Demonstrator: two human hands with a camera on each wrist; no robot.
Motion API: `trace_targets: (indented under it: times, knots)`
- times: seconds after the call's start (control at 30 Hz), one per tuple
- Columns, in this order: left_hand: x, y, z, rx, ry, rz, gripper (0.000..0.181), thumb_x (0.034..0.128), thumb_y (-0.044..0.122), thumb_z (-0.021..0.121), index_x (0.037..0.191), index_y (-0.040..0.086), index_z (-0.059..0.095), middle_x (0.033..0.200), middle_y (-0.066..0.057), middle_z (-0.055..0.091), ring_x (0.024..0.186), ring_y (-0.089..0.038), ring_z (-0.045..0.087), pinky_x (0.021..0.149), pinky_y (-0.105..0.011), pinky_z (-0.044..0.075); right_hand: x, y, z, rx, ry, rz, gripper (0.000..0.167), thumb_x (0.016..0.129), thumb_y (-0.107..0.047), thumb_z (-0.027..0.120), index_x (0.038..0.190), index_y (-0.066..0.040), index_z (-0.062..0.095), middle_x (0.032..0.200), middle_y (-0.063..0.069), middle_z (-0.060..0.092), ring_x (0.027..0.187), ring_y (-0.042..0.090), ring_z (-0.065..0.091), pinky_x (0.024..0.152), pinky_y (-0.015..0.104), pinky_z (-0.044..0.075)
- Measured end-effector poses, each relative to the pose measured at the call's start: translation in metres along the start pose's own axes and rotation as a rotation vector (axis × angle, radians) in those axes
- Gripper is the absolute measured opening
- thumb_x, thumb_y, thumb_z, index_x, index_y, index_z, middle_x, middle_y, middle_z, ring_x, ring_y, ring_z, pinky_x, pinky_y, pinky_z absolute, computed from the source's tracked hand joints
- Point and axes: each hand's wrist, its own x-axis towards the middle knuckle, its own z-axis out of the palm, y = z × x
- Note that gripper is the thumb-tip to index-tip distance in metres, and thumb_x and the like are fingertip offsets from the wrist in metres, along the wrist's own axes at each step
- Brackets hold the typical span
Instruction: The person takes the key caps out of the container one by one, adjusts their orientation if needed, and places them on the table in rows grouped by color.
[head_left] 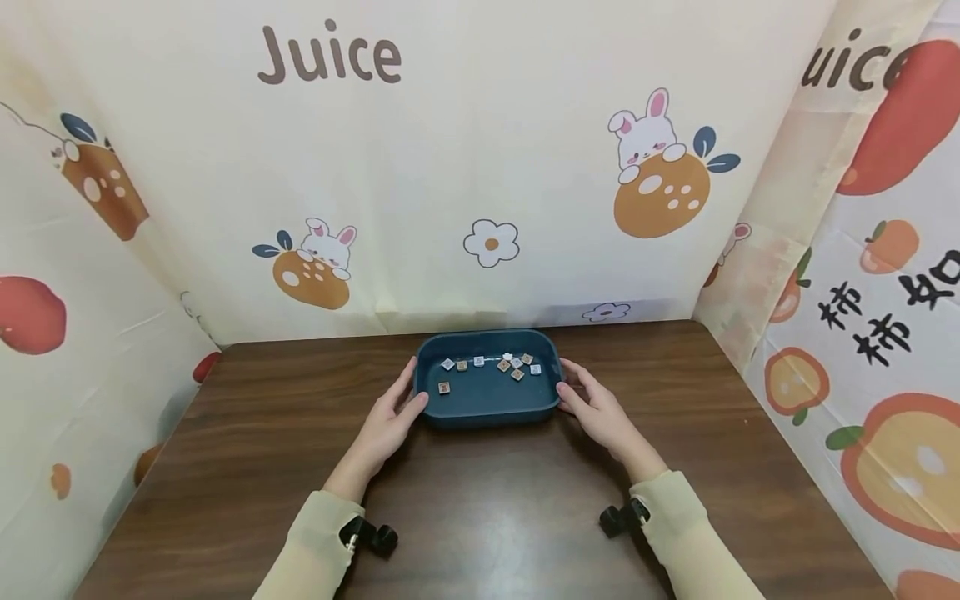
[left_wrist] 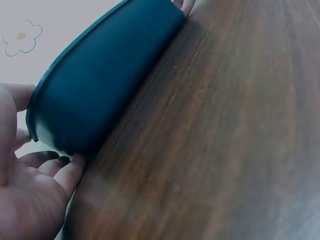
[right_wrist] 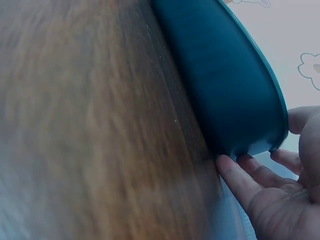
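A dark blue rectangular tray (head_left: 487, 406) is at the far side of the table, with several small white and tan square pieces (head_left: 517, 375) with dark marks in it. One tan piece (head_left: 444, 388) sits apart at the tray's left. My left hand (head_left: 386, 427) grips the tray's left end, thumb at the rim; in the left wrist view its fingers (left_wrist: 70, 175) reach the underside. At the opposite end, my right hand (head_left: 600, 412) holds the tray the same way, its fingertips (right_wrist: 227, 164) touching the bottom edge in the right wrist view.
The brown wooden table (head_left: 480, 517) runs up to a printed curtain (head_left: 450, 167) just behind the tray. More printed cloth hangs at the left (head_left: 90, 375) and right. A small black device (head_left: 367, 535) is strapped to each wrist.
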Motion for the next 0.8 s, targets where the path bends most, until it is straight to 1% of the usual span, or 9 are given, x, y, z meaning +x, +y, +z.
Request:
trace_targets:
  times: [0.1,0.17,0.3,0.4,0.47,0.6,0.67,0.73,0.8]
  knots:
    - [-0.001,0.0,-0.001,-0.018,0.018,0.009,0.071,0.1148,0.028,0.06,0.176,0.028,0.024,0.18,-0.005,0.026,0.162,-0.034,0.034,0.126,-0.045,0.035,0.002,0.001,0.001,0.007,-0.006,-0.007,0.061,0.116,-0.028,0.057,0.169,-0.007,0.036,0.151,0.032,0.053,0.136,0.045,0.062,0.106,0.041,0.058]
    - [-0.002,0.0,-0.002,-0.022,0.025,0.011,0.071,0.1145,0.024,0.061,0.176,0.027,0.025,0.18,-0.005,0.026,0.162,-0.034,0.033,0.126,-0.043,0.035,0.003,0.001,0.001,0.012,-0.016,-0.007,0.061,0.116,-0.028,0.057,0.169,-0.006,0.035,0.152,0.032,0.052,0.136,0.045,0.061,0.106,0.042,0.058]
    - [-0.003,0.0,-0.002,-0.028,0.042,0.007,0.071,0.1137,0.02,0.062,0.175,0.027,0.028,0.18,-0.004,0.028,0.163,-0.033,0.034,0.126,-0.046,0.035,0.003,-0.001,0.002,0.025,-0.023,0.001,0.062,0.116,-0.028,0.057,0.169,-0.005,0.034,0.152,0.033,0.051,0.137,0.046,0.06,0.107,0.042,0.058]
    - [-0.002,-0.001,-0.001,-0.027,0.038,0.007,0.072,0.1129,0.02,0.063,0.175,0.028,0.028,0.178,-0.009,0.031,0.161,-0.035,0.036,0.126,-0.05,0.036,0.002,-0.003,0.003,0.011,-0.01,0.011,0.061,0.117,-0.027,0.056,0.169,-0.006,0.033,0.153,0.033,0.051,0.136,0.045,0.062,0.106,0.041,0.058]
    - [-0.001,-0.001,-0.001,-0.032,0.038,0.01,0.074,0.1118,0.02,0.065,0.175,0.028,0.028,0.176,-0.013,0.035,0.16,-0.036,0.038,0.126,-0.052,0.036,0.002,-0.005,0.004,-0.007,0.003,0.016,0.061,0.117,-0.027,0.056,0.169,-0.006,0.034,0.153,0.032,0.052,0.134,0.043,0.064,0.106,0.041,0.059]
    - [0.0,-0.002,0.0,-0.039,0.044,0.017,0.075,0.1106,0.019,0.067,0.174,0.026,0.029,0.173,-0.019,0.038,0.159,-0.039,0.039,0.127,-0.056,0.035,0.001,-0.008,0.004,-0.046,0.005,0.014,0.061,0.117,-0.026,0.055,0.169,-0.002,0.033,0.153,0.034,0.053,0.129,0.041,0.068,0.104,0.042,0.06]
    - [0.0,-0.001,0.001,-0.042,0.049,0.013,0.075,0.1102,0.018,0.068,0.174,0.028,0.029,0.173,-0.018,0.038,0.159,-0.039,0.039,0.127,-0.056,0.035,0.0,-0.012,0.004,-0.06,0.0,0.013,0.061,0.117,-0.025,0.054,0.169,0.0,0.032,0.153,0.035,0.053,0.127,0.04,0.069,0.103,0.045,0.061]
    - [0.0,-0.001,0.001,-0.047,0.045,0.017,0.075,0.1102,0.017,0.067,0.174,0.029,0.029,0.174,-0.017,0.036,0.159,-0.038,0.039,0.128,-0.057,0.034,0.0,-0.015,0.003,-0.098,0.006,-0.001,0.06,0.117,-0.023,0.055,0.168,0.001,0.034,0.151,0.035,0.055,0.124,0.039,0.071,0.101,0.046,0.062]
    - [0.0,0.0,0.003,-0.056,0.042,0.021,0.074,0.1107,0.016,0.066,0.173,0.031,0.03,0.174,-0.016,0.035,0.159,-0.039,0.039,0.127,-0.058,0.035,0.0,-0.02,0.001,-0.167,0.03,-0.032,0.059,0.116,-0.021,0.058,0.166,0.002,0.036,0.15,0.033,0.057,0.126,0.04,0.069,0.106,0.051,0.06]
